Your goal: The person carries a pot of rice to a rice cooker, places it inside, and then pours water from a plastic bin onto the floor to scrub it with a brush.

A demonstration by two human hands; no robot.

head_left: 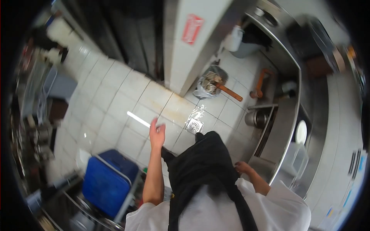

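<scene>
Off to the right stands the table (312,96), its long edge running forward, nearer the right hand (243,168), whose grip I cannot tell, while the left hand (157,133), well apart, hangs loosely unfurled and empty above the tiled floor (115,92).

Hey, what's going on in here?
Someone in a black apron stands on a tiled floor between a blue box and a metal counter. Their left hand is held out over the tiles, apparently empty. Their right hand is by the apron; whether it holds anything is unclear. Ahead, a brown handle sticks out of a filled bin.
</scene>
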